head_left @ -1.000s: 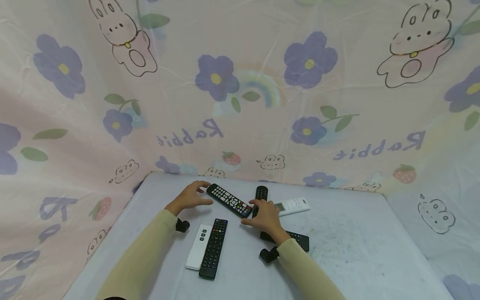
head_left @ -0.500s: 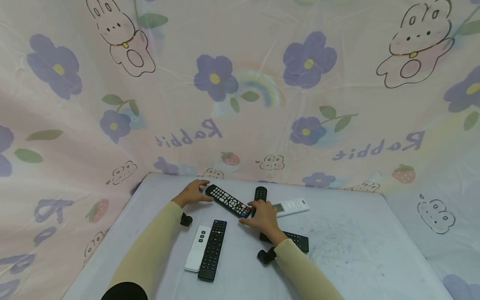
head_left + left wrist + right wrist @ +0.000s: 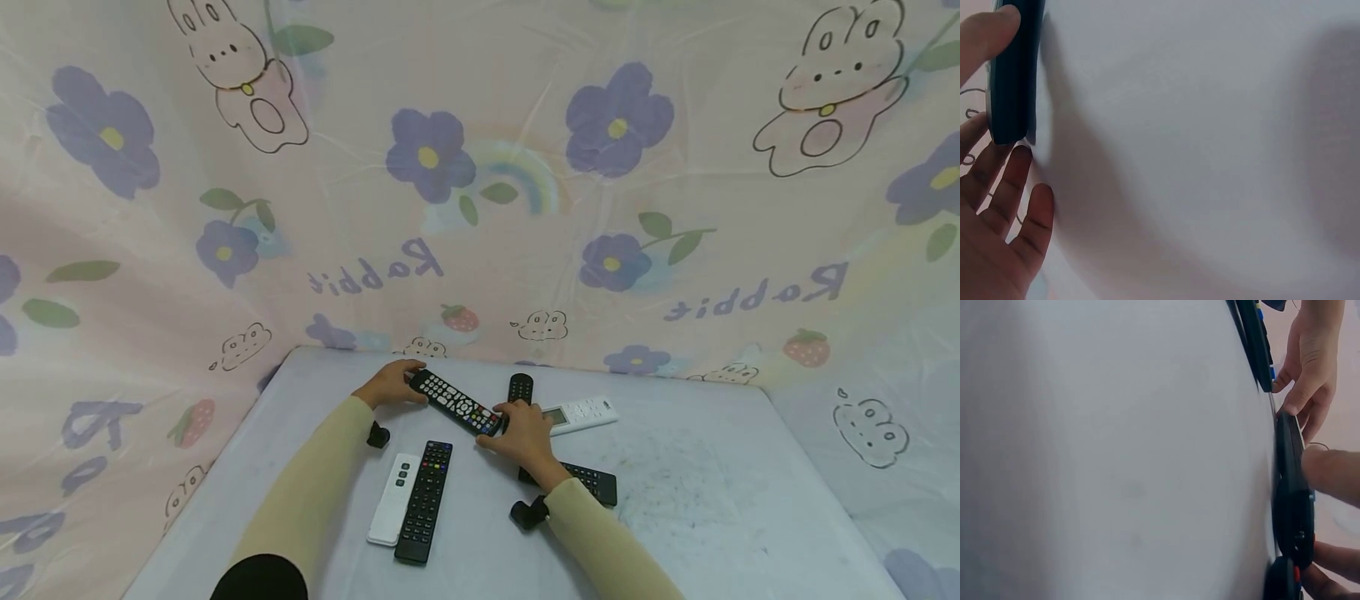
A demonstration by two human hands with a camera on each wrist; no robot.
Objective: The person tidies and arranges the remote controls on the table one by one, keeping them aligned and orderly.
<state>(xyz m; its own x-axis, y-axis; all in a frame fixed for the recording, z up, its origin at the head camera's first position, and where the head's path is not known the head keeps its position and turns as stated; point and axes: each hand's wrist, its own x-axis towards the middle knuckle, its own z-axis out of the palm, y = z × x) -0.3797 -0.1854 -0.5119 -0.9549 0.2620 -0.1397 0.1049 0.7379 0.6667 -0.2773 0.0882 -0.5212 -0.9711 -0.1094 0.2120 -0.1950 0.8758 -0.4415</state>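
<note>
A black remote control with many pale buttons and a few coloured ones lies slantwise between both hands. My left hand holds its upper left end. In the left wrist view the thumb presses the side of that remote, with the fingers around its end. At the lower right end my right hand grips it, thumb on the near edge and fingertips on the far one. The right wrist view shows the remote's dark side low over the white surface. Part of its right end is hidden by the right hand.
Behind the right hand are a small black remote and a white remote with a screen. Another black remote lies partly under the right wrist. Nearer, a white remote and a long black remote lie side by side.
My left hand has moved right and closed in on the upper left end of the remote. The right hand keeps its hold, shifting very slightly left.
</note>
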